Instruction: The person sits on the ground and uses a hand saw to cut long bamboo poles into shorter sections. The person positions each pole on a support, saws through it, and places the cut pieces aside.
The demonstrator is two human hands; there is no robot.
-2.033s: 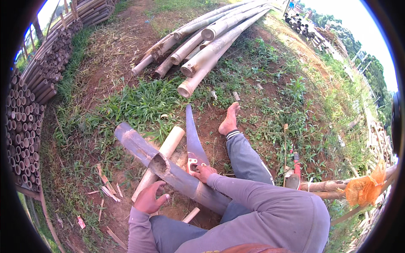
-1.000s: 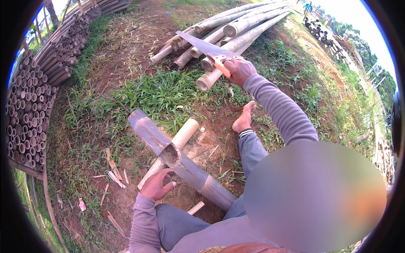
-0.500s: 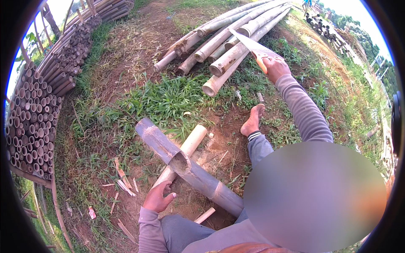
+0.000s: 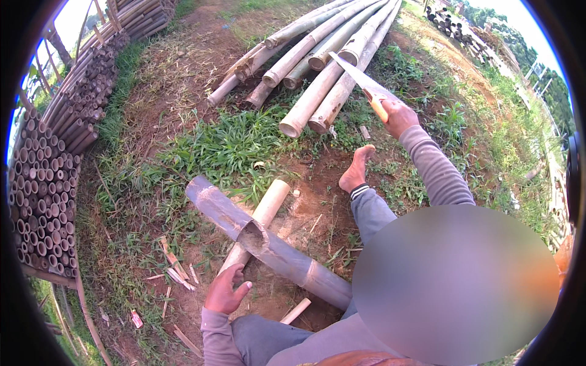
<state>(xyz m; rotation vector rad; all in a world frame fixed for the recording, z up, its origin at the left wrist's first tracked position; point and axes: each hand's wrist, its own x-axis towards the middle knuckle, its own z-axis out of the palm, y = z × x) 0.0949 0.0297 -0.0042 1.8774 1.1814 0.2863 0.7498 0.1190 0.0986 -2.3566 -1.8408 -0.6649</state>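
In my right hand (image 4: 400,118) is a handsaw (image 4: 365,82), gripped by its orange-brown wooden handle. The blade points away to the left and overlaps the near ends of long bamboo poles (image 4: 305,111); I cannot tell whether it touches them. My left hand (image 4: 227,291) is held low with thumb and fingers apart, nothing in it. It is nearest to a pale bamboo length (image 4: 271,201) on the ground; contact is unclear. Across that length rests a thicker grey bamboo piece (image 4: 293,264) with a notch cut in its top, its near end by my lap.
At the left stands a big stack of cut bamboo (image 4: 46,201). Split bamboo scraps (image 4: 174,259) and a small red-and-white packet (image 4: 136,318) lie on the soil. My bare foot (image 4: 356,168) is stretched out below the poles. Dark poles (image 4: 445,24) lie far right. A blurred patch covers the lower right.
The near poles have shifted: two front ends now lie side by side, where one sat above the other. The whole view has slid slightly. The saw stays in my right hand.
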